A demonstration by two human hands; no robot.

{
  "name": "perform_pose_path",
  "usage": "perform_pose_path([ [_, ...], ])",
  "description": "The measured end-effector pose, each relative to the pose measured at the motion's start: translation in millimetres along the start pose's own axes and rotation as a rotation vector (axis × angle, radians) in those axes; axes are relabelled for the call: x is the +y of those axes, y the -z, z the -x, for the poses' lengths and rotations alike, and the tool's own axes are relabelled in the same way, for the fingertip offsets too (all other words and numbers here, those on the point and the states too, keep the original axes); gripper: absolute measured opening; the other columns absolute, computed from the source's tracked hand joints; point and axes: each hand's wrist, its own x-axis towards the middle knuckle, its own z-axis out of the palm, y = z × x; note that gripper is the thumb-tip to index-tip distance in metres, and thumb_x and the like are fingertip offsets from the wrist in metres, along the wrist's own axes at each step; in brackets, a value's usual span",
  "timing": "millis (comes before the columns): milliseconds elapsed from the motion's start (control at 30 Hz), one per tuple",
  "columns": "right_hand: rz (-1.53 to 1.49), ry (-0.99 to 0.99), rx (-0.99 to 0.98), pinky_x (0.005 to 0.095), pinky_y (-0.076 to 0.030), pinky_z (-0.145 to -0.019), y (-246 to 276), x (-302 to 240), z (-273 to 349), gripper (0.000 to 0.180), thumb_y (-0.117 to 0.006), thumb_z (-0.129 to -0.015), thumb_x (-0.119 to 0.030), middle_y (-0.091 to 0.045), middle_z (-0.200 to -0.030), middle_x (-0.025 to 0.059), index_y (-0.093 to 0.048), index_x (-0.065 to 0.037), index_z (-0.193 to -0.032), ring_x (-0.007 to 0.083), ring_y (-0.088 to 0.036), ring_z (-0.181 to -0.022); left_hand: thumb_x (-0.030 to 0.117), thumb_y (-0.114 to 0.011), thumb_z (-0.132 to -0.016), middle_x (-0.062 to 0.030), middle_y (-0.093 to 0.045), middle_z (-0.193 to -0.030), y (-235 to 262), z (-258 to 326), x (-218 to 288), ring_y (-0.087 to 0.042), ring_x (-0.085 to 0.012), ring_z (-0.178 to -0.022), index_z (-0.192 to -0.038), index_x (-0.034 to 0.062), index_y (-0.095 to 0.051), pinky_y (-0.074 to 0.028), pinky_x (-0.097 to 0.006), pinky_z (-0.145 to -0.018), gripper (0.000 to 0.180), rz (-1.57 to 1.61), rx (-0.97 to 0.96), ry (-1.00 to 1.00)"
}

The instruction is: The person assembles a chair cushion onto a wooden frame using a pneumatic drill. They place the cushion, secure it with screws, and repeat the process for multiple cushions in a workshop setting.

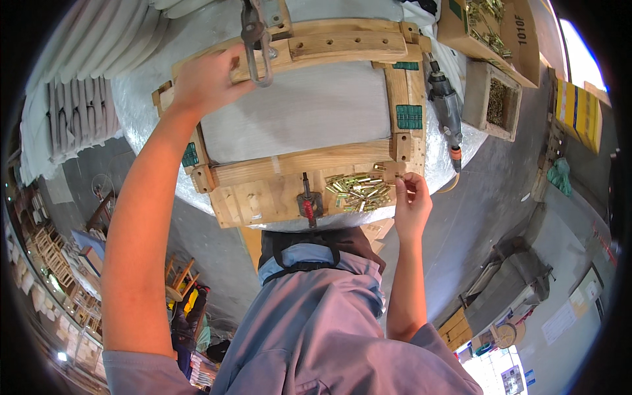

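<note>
Bench: a round top wrapped in silvery padding point(164, 118) carries everything I am working on.
Jig: a wooden frame jig point(296, 164) lies flat on the padding, its rails boxing in a pale grey panel point(296, 108).
Boxes: a cardboard box point(520, 39) and a small wooden box point(494, 102) of brass-coloured hardware sit off the jig's far right corner.
Drill: a grey power tool point(446, 108) lies beside the jig's right rail, long axis along that rail, orange end toward me.
Clamp: a red-handled toggle clamp point(308, 201) stands on the near board, just left of the pile.
Left hand: my left hand point(207, 79) rests palm down on the jig's far left corner, fingers curled over the wood beside a metal latch point(257, 39); it presses, gripping nothing loose.
Pile: brass hinges point(359, 191) lie heaped on the near board, pointing every way, no common axis.
Right hand: my right hand point(411, 204) sits at the pile's right edge, fingertips pinched together; one small piece may be between them, I cannot tell.
</note>
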Motion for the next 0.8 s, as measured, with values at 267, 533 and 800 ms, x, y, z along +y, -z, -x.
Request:
perform_pose_path([
  [267,-0.1,0.209,-0.048,0.026,-0.055,-0.07,-53,-105,-38,0.013,-0.078,-0.098,-0.005,-0.076,-0.095,0.0047,-0.073,-0.002,-0.11,0.0102,-0.07,-0.082,0.06,-0.083,-0.084,-0.0054,-0.08,-0.092,11,2,6,-0.077,-0.027,-0.083,-0.131,0.0171,-0.069,-0.059,-0.041,-0.072,0.065,0.019,-0.026,-0.012],
  [533,-0.193,0.319,-0.175,0.0273,-0.058,-0.07,-107,-133,-75,0.021,-0.08,-0.097,-0.009,-0.081,-0.095,0.0089,-0.08,-0.006,-0.118,0.0124,-0.075,-0.081,0.064,-0.079,-0.086,-0.0042,-0.079,-0.086,2,3,0,-0.076,-0.0287,-0.08,-0.12,0.0165,-0.07,-0.058,-0.043,-0.07,0.059,0.061,0.061,-0.047],
  [800,-0.185,0.254,0.001,0.0225,-0.054,-0.08,-79,-106,-97,0.013,-0.077,-0.102,-0.009,-0.077,-0.1,0.0016,-0.077,-0.001,-0.112,0.0064,-0.069,-0.088,0.065,-0.078,-0.087,-0.0045,-0.079,-0.085,3,2,0,-0.076,-0.0282,-0.08,-0.117,0.0164,-0.07,-0.058,-0.044,-0.07,0.058,0.051,0.049,-0.056],
])
